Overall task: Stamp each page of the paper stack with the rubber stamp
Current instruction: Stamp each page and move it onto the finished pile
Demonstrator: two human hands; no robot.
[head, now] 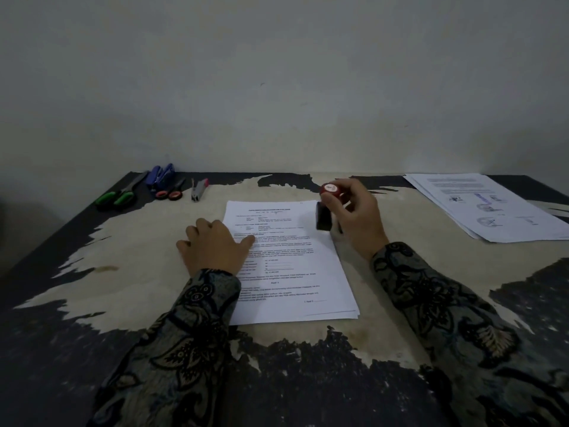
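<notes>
Rubber stamp (327,208) in right hand's (358,217) curled grip above paper stack's (295,272) right edge; left hand (215,245) flat, fingers relaxed.

Paper stack (295,266) on table (123,272) centre, stamped pages (492,208) far right, scissors (118,197) far left.

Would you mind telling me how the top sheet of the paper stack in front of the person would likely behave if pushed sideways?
The top sheet looks thin and loose, so it would probably slide and fan off the stack. It likely flops if lifted by one edge. The left hand resting flat on it should keep it from shifting under the stamp the right hand grips.
</notes>
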